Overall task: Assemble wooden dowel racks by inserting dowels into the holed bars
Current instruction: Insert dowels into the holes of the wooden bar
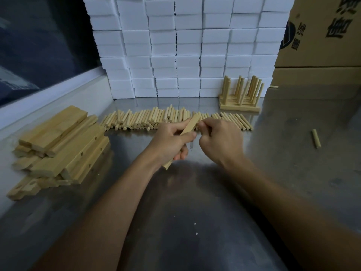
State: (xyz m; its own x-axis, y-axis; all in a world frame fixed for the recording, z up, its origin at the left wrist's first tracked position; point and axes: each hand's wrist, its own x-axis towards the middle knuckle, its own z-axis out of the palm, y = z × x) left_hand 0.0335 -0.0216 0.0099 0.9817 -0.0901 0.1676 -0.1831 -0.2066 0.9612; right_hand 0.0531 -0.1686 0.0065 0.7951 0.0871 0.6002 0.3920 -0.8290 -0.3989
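left hand (172, 139) gripping bar (190, 127), right hand (218, 137) perhaps pinching

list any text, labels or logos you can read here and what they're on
Large dark printed characters on the cardboard box at upper right: cut off by the frame edge and seen at an angle, not readable.
Round dark logo with small characters on the same box's left edge: too blurred and cropped to read.
White foam blocks, wooden bars, dowels, finished racks: no text visible.
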